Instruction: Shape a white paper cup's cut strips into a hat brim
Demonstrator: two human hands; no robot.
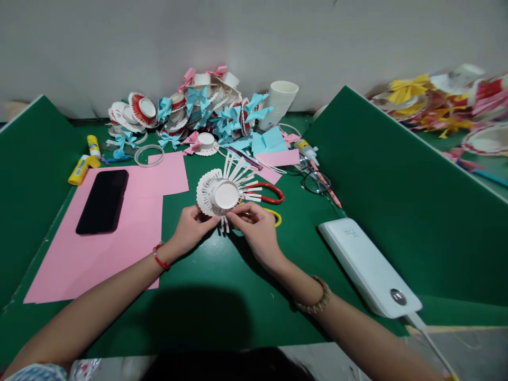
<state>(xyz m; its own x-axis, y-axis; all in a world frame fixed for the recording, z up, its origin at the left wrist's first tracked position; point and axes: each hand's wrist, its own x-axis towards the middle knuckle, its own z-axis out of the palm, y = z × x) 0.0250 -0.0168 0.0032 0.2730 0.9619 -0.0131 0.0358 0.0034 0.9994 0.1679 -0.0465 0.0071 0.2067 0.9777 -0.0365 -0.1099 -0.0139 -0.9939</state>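
Between my two hands is a white paper cup (226,194) cut into strips, its round base facing up. On its left side the strips are curled into a scalloped rim; on the right and at the bottom they stick out straight. My left hand (194,226) pinches the lower left of the rim between thumb and fingers. With thumb and fingertips, my right hand (256,230) grips the strips at the lower right. Partly under the cup lie scissors with a red handle loop (273,193) and a yellow one (274,217); their blades are hidden.
Pink paper sheets (119,264) lie left, with a black phone (102,202) on top. Glue sticks (79,169), a tape ring (149,155) and finished cup pieces with blue bows (198,100) sit behind. Stacked cups (279,103), glasses (316,181) and a white power bank (369,267) stand right, beside green partitions (397,211).
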